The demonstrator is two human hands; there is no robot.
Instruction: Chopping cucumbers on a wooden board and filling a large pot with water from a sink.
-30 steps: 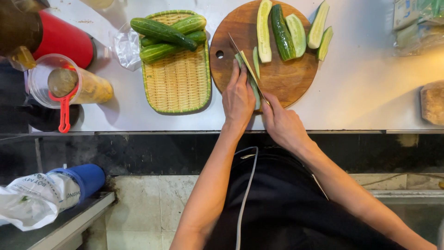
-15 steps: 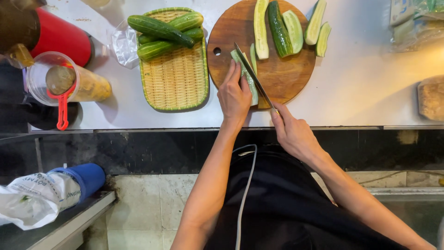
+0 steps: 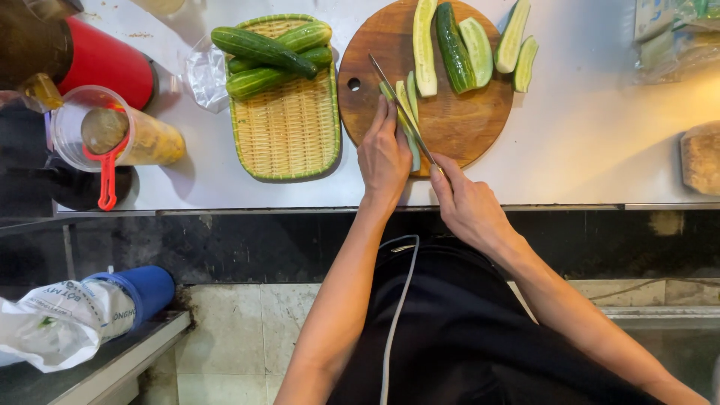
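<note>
My right hand (image 3: 466, 201) grips the handle of a knife (image 3: 401, 111) whose blade lies lengthwise along a cucumber strip (image 3: 409, 116) on the round wooden cutting board (image 3: 465, 124). My left hand (image 3: 384, 155) presses flat on the near end of that strip, beside the blade. Several halved and one whole cucumber (image 3: 454, 46) lie at the board's far side. A woven green-rimmed tray (image 3: 289, 135) to the left carries whole cucumbers (image 3: 262, 49) at its far end.
A red cylinder (image 3: 101, 60), a clear jar with a red-handled scoop (image 3: 105, 142) and a crumpled plastic bag (image 3: 206, 75) stand left on the steel counter. Packages (image 3: 675, 37) and a wooden block (image 3: 701, 157) sit at right. A blue container (image 3: 142, 289) lies below left.
The knife has slid back toward me along the cucumber strip, and my right hand has drawn nearer the counter edge. My left hand stays on the strip.
</note>
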